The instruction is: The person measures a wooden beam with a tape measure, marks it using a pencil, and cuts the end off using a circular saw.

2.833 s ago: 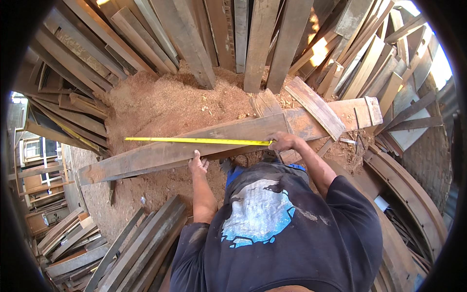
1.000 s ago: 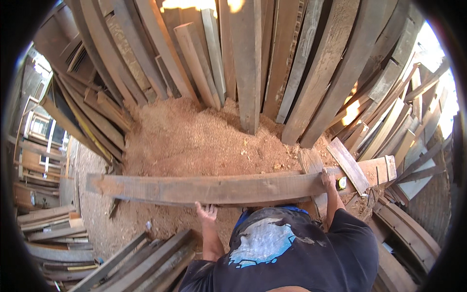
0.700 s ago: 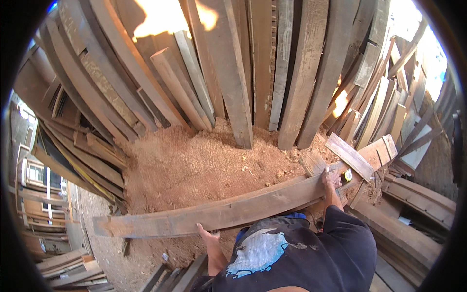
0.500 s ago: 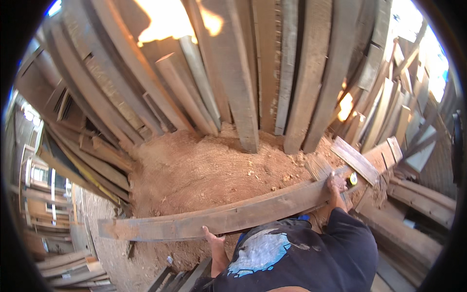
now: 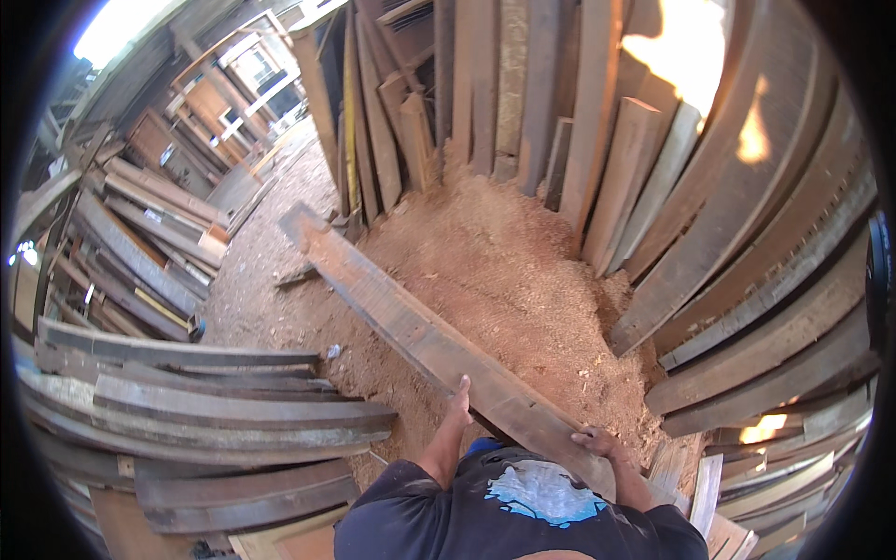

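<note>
I hold a long, weathered wooden plank (image 5: 411,327) that runs from my chest up and to the left, its far end near the standing boards. My left hand (image 5: 459,399) grips the plank's left edge. Near its close end, my right hand (image 5: 595,441) clasps its right edge. The plank hangs above a mound of reddish sawdust (image 5: 523,271). My dark shirt with a blue print fills the lower middle of the view.
Tall boards lean upright (image 5: 523,93) at the back and along the right (image 5: 784,280). Stacks of curved planks lie flat at the left (image 5: 196,420). A dirt path (image 5: 271,224) leads off at the upper left past more timber piles.
The plank lay crosswise with a yellow tape measure on it. The tape is gone, both hands gripped the plank, and it has swung round so it points away to the upper left.
</note>
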Motion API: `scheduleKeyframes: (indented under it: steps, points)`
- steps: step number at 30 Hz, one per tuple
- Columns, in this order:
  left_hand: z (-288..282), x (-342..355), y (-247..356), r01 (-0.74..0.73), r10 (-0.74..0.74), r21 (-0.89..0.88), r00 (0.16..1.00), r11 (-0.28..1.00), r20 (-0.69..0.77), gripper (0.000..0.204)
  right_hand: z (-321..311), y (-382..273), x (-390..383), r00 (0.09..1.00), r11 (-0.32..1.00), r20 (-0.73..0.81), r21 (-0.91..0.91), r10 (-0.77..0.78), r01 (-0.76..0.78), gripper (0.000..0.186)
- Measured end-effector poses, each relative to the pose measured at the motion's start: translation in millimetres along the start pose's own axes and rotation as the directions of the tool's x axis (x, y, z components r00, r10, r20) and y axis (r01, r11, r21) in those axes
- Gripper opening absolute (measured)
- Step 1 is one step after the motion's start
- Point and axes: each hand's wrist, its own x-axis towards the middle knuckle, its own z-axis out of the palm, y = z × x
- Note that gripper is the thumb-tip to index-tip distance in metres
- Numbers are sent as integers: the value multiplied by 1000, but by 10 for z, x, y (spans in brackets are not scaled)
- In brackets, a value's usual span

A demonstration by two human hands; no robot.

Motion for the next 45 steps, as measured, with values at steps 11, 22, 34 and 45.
scheduleKeyframes:
  steps: [11, 22, 34, 45]
  points:
    - [-44, 24, -43, 176, -161, -147, 981, 973, 111, 77, -97, -127, 117, 968, 989, 218, -109, 123, -101, 72]
    - [-43, -46, 589, 114, -10, -381, 964, 918, 265, 78, -50, -854, -629, 985, 992, 139, -92, 99, -87, 67]
    - [-633, -670, -45, 79, 69, -515, 963, 853, 262, 82, 167, -173, -974, 983, 987, 156, -142, 96, -74, 66]
    - [-1633, -1369, -1339, 115, -59, -631, 992, 768, 109, 72, 51, -142, -1473, 935, 940, 335, -341, 117, 4, 66]
